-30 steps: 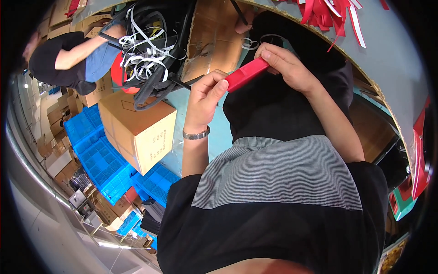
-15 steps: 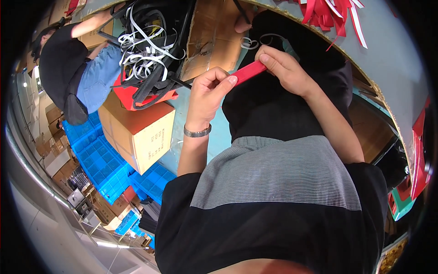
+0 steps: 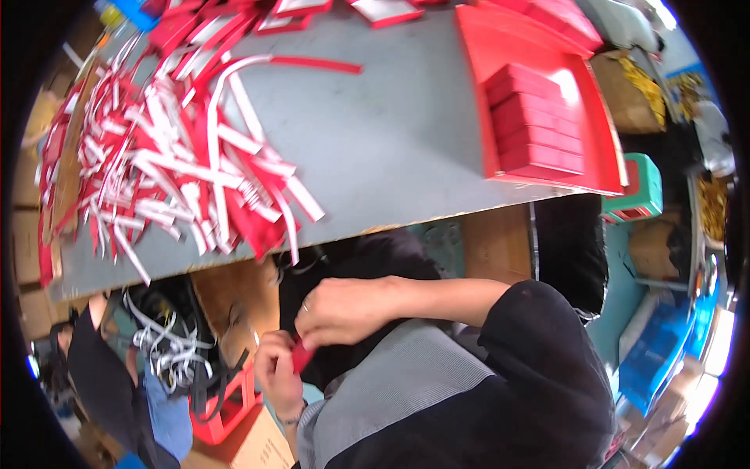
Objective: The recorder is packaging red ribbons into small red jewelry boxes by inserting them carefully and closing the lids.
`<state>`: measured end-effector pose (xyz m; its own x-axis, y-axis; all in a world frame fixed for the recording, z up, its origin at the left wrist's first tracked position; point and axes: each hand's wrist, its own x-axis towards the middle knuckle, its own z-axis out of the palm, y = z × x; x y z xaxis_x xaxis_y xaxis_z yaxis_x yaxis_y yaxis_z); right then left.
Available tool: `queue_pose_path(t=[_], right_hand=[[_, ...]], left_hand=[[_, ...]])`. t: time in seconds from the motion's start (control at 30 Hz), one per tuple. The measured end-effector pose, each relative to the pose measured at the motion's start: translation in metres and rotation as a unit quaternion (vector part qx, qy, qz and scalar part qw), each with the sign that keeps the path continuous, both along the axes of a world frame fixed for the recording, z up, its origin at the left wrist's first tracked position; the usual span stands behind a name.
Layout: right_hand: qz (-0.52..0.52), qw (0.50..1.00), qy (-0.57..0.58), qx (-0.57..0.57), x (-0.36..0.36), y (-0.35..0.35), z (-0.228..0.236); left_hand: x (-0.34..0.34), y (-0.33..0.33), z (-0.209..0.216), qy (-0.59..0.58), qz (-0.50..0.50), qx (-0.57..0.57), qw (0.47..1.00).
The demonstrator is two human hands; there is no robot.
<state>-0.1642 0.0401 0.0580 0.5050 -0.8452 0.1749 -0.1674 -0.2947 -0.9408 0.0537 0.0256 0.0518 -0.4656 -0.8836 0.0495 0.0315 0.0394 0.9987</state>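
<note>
A narrow red strip point(image 3: 300, 356) is held low over my lap, below the table's front edge; most of it is hidden by my fingers. My left hand point(image 3: 277, 366), with a metal watch band at the wrist, is closed round its lower side. My right hand point(image 3: 344, 311), a ring on one finger, reaches across my body and is closed on the upper side of the same strip. Some blur softens the fingers.
A grey table point(image 3: 375, 129) carries a heap of red and white strips point(image 3: 187, 172) on its left. Stacked red boxes point(image 3: 535, 129) fill part of a red tray point(image 3: 476, 94). At lower left are a red stool point(image 3: 226, 410), a carton point(image 3: 254, 442) and another person point(image 3: 109, 383).
My view has swung right and up, bringing the tabletop into sight. My hands have come closer together, and much less of the red strip shows between them.
</note>
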Motion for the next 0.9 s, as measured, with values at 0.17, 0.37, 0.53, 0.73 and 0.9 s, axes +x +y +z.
queue_pose_path(t=[0.17, 0.37, 0.53, 0.73, 0.9], right_hand=[[-0.172, 0.974, -0.077, -0.128, -0.126, 0.063, 0.123], [-0.602, 0.750, 0.223, -0.160, -0.325, 0.070, 0.149], [-0.481, 0.856, 0.142, 0.128, -0.375, 0.082, 0.093], [-0.539, 0.803, 0.222, 0.123, -0.349, 0.074, 0.100], [-0.473, 0.671, 0.568, -0.060, -0.295, 0.046, 0.142]], left_hand=[[-0.024, -0.012, 0.022, 0.096, -0.040, -0.040, 0.994], [-0.040, -0.008, 0.014, 0.034, -0.112, 0.095, 0.989], [-0.043, -0.004, 0.001, 0.028, -0.103, 0.131, 0.986], [-0.030, -0.012, -0.012, 0.026, -0.104, 0.181, 0.978], [-0.029, -0.010, -0.017, 0.033, -0.119, 0.212, 0.970]])
